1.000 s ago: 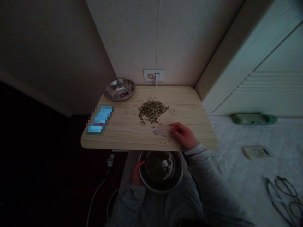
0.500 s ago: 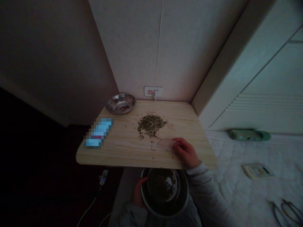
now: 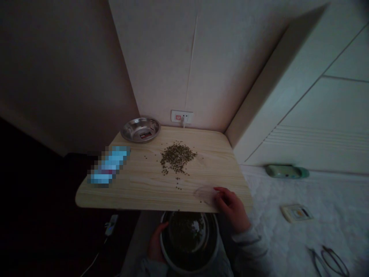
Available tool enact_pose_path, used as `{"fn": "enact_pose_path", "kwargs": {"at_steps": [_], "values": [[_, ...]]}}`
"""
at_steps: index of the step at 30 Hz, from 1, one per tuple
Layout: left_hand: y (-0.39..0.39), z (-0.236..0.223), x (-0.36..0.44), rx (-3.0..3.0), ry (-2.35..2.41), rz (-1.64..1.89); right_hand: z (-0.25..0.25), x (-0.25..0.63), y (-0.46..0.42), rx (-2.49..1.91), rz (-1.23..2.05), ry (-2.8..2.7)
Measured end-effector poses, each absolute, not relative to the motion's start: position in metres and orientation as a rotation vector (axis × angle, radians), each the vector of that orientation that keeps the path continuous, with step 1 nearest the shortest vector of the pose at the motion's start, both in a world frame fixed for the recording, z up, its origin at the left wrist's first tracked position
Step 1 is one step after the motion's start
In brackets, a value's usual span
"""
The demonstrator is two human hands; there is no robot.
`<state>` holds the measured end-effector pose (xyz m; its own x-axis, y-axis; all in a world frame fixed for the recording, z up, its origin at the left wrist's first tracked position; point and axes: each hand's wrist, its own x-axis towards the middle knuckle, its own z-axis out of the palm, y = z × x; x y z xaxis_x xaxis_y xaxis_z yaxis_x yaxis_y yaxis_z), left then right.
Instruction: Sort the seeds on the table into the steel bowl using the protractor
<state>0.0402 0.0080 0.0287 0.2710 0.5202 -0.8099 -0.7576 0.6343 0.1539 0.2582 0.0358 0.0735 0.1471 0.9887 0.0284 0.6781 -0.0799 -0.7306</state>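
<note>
From my remote seat, my right hand (image 3: pixel 232 211) is at the near right of the wooden tabletop (image 3: pixel 144 194), its fingers (image 3: pixel 220 193) pinching the edge of a thin translucent plastic piece (image 3: pixel 205 194) that lies flat on the wood. My left hand (image 3: pixel 156 243) is lower and well apart from the right, below the near edge, curled around the rim of a deep steel bowl (image 3: pixel 165 250). The far side of the bowl sits under that edge, right between my hands, and dark seeds (image 3: pixel 184 238) fill its bottom.

A loose pile of seeds (image 3: pixel 176 157) lies mid-tabletop, beyond and to the left of my right hand. Stray grains (image 3: pixel 178 184) trail from it toward the near edge, just left of the plastic piece.

At the far left of the tabletop sits a shallow steel dish (image 3: pixel 140 129). Nearer on that side lies a pixelated blue rectangle (image 3: pixel 109 165), too blurred to identify. A plugged-in wall socket (image 3: pixel 181 116) sits above the far edge, and a white bed (image 3: pixel 288 196) spreads off to the right.
</note>
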Motion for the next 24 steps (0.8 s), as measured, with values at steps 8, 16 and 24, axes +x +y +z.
{"fn": "enact_pose_path", "kwargs": {"at_steps": [8, 16, 24], "values": [[0.007, 0.032, 0.032, -0.292, 1.033, 0.92, 0.075, 0.226, 0.016, -1.714, 0.701, -1.79], [0.007, 0.036, 0.03, -0.326, 1.026, 0.951, 0.081, 0.224, 0.069, -1.532, 0.938, -1.453], [0.001, 0.032, 0.027, -0.37, 0.981, 0.937, 0.074, 0.212, 0.098, -1.583, 0.818, -1.404]]}}
